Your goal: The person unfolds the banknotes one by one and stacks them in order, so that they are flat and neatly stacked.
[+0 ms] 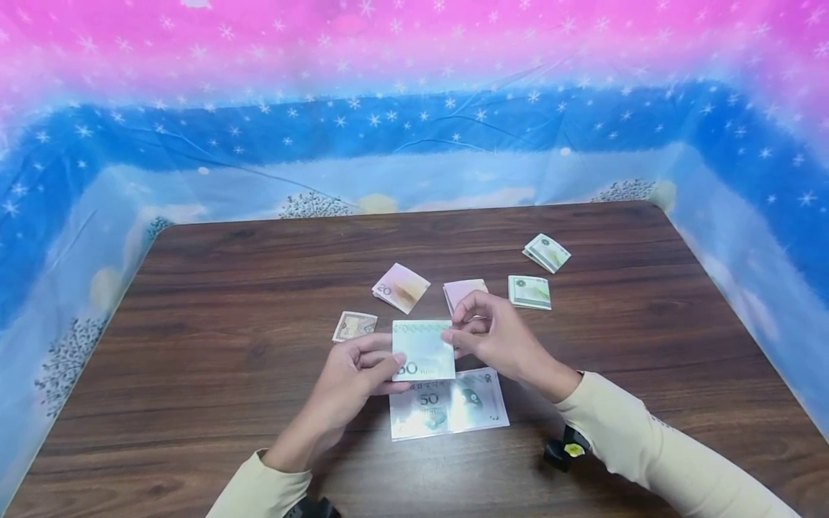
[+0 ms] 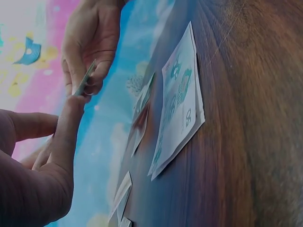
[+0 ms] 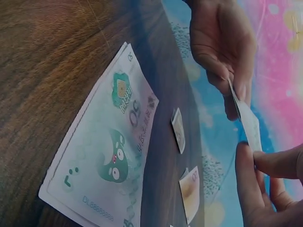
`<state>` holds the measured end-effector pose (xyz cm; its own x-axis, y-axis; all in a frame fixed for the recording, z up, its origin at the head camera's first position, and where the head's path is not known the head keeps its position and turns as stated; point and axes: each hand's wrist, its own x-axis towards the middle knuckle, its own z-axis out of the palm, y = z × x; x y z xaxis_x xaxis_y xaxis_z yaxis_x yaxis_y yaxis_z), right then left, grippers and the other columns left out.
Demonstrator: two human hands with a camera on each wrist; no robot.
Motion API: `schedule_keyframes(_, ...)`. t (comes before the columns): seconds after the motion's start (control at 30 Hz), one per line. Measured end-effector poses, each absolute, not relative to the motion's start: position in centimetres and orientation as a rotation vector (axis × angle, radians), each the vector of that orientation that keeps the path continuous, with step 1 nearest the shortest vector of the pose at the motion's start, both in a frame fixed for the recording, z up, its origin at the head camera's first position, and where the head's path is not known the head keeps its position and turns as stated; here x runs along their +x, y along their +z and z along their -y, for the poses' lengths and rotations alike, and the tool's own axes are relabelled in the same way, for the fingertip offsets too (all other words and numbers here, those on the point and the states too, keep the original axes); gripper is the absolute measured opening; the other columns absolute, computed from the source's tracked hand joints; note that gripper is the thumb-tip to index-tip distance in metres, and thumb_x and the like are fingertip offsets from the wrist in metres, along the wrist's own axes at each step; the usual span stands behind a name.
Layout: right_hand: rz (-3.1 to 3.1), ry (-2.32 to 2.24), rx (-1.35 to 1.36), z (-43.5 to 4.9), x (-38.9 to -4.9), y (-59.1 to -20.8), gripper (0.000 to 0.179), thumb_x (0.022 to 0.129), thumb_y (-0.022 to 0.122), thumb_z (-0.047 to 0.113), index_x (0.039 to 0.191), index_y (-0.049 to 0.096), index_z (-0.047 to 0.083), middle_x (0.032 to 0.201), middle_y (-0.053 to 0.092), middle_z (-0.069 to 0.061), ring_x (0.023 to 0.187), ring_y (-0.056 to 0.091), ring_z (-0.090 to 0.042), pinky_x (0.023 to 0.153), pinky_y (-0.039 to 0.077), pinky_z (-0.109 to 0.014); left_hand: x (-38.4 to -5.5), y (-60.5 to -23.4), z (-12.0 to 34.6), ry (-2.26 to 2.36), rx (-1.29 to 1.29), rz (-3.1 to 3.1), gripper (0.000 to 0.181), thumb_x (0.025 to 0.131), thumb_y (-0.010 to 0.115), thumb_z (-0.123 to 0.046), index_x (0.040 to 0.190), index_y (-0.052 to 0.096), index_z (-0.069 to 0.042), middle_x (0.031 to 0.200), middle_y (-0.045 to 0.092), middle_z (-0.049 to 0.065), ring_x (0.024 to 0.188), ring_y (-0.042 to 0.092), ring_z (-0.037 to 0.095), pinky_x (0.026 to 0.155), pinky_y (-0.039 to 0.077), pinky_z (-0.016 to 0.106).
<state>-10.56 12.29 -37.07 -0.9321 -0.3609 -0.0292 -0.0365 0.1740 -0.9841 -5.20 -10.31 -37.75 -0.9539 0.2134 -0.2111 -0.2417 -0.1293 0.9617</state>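
Observation:
Both hands hold a pale green play banknote, folded over and marked 50, above the table. My left hand pinches its left edge, thumb on the face and fingers behind. With thumb and fingertips, my right hand pinches the right edge. In the right wrist view the folded banknote appears nearly edge-on between the hands. Below lie unfolded 50 banknotes, partly covered by the held one in the head view; from the right wrist a second edge shows under the top banknote.
Beyond the hands lie folded banknotes: a brownish one, a pink-orange 20, a pink one partly behind the right hand, and two green ones, one nearer and one farther. Patterned cloth surrounds the wooden table.

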Motion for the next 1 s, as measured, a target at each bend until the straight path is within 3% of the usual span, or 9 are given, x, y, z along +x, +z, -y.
schedule_keyframes(0.2,-2.347,-1.709,-0.427,-12.5,-10.0,-37.6,0.011,0.088,0.076,-0.001,0.091,0.065,-0.004,0.082,0.068,-0.011,0.065,0.070,-0.020,0.061,0.063,-0.037,-5.2,-37.7,9.5,2.219,-0.055,-1.835,0.038,0.093,0.062,0.009,0.130,0.055,0.015,0.112,0.069,0.031,0.091,0.073,0.025,0.079,0.062,0.034)
schedule_keyframes(0.4,-2.485,-1.564,-0.468,-12.6,-9.2,-37.9,0.021,0.083,0.084,0.010,0.097,0.071,0.002,0.101,0.069,-0.009,0.080,0.071,-0.017,0.069,0.060,-0.028,-5.3,-37.9,9.0,2.190,0.004,-1.812,0.045,0.093,0.064,0.008,0.136,0.053,0.010,0.121,0.065,0.031,0.098,0.072,0.030,0.083,0.061,0.040)
schedule_keyframes(0.57,-2.451,-1.542,-0.464,-12.6,-8.7,-37.8,0.034,0.083,0.086,0.022,0.107,0.072,0.003,0.110,0.069,-0.010,0.085,0.071,-0.017,0.074,0.060,-0.028,-5.6,-37.9,8.7,2.165,0.035,-1.797,0.050,0.092,0.068,0.002,0.140,0.052,0.006,0.125,0.064,0.029,0.104,0.071,0.031,0.086,0.060,0.043)
schedule_keyframes(0.8,-2.352,-1.559,-0.448,-12.2,-8.1,-38.0,0.046,0.082,0.086,0.026,0.116,0.068,0.000,0.114,0.069,-0.013,0.092,0.073,-0.022,0.080,0.061,-0.030,-5.6,-37.8,8.2,2.137,0.003,-1.800,0.055,0.096,0.069,-0.011,0.143,0.047,0.008,0.123,0.065,0.030,0.102,0.071,0.028,0.088,0.060,0.038)
schedule_keyframes(1.0,-2.238,-1.612,-0.460,-12.0,-7.6,-37.8,0.049,0.086,0.084,0.026,0.122,0.067,-0.003,0.118,0.070,-0.017,0.099,0.073,-0.025,0.081,0.061,-0.030,-5.8,-38.0,7.9,2.097,-0.022,-1.864,0.050,0.092,0.075,-0.013,0.135,0.058,0.003,0.119,0.069,0.025,0.103,0.071,0.030,0.086,0.060,0.038)
